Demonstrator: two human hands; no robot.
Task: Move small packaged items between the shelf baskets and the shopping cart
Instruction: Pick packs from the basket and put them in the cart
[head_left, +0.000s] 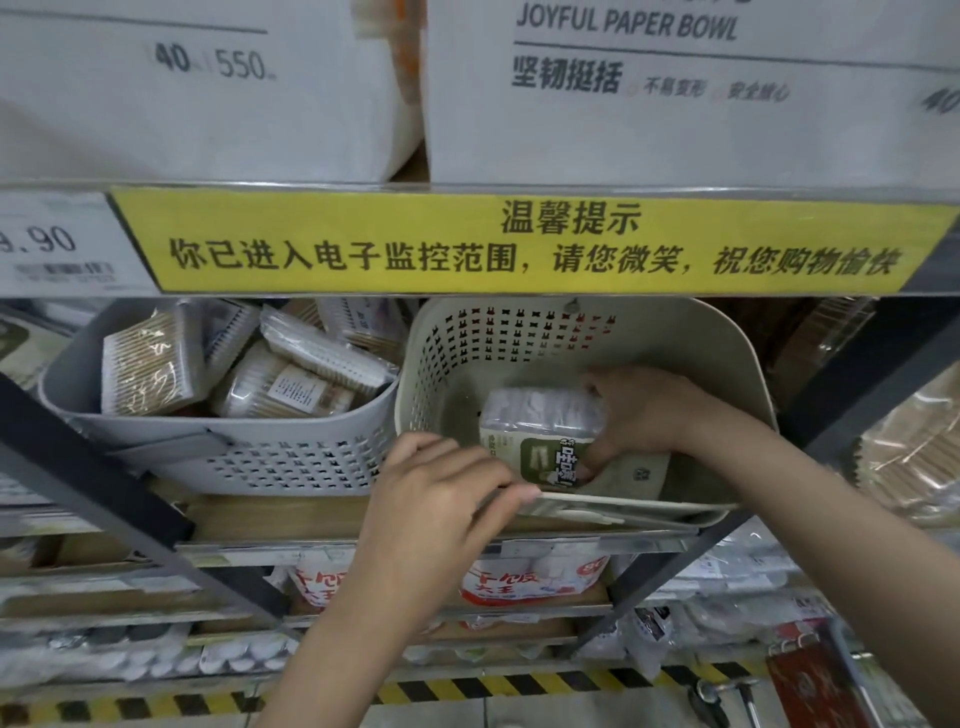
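At centre left of the frame a grey basket (218, 447) is seen on the shelf, filled with clear packs of cotton swabs (150, 364) lying at mixed angles. These packs are judged light, with stiff thin plastic shells that may slide against one another.

At lower centre the left hand (441, 499) is placed on the front rim of the cream basket (727, 353), fingers curled over the edge; the grip is pressed together on the rim, and the basket is tilted forward toward the viewer.

Right of centre, inside the cream basket, a single small pack (545, 436) is found, white in its upper part and with a green printed label. It lies against the basket floor. The right hand (644, 415) is laid over its right side, fingers curled round the pack's edge, so the grip is closed upon the pack.

The pack is judged light, soft-wrapped and somewhat compressible, its film likely slippery. Hold is best taken across the short sides, thumb opposite fingers, with moderate pressure only.

At lower right a red part (810, 680), possibly of the shopping cart, is partly visible; this cannot be confirmed.
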